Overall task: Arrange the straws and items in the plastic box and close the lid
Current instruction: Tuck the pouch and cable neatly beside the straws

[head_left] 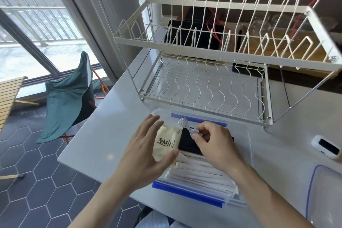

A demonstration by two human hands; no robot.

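Right hand (212, 142) pinches the white cable (185, 123) over the open box (242, 135); left hand (146, 152), fingers spread, steadies the pouch (164, 140). Straws (199, 174) lie below. Best tuck that cable low beside the black item (187, 141), so the lid (325, 190), waiting right, seats flat.

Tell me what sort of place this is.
Probably a home kitchen or dining corner: a two-tier dish rack stands on a white counter, with a folding camp chair on hexagon floor tiles beside a balcony window.
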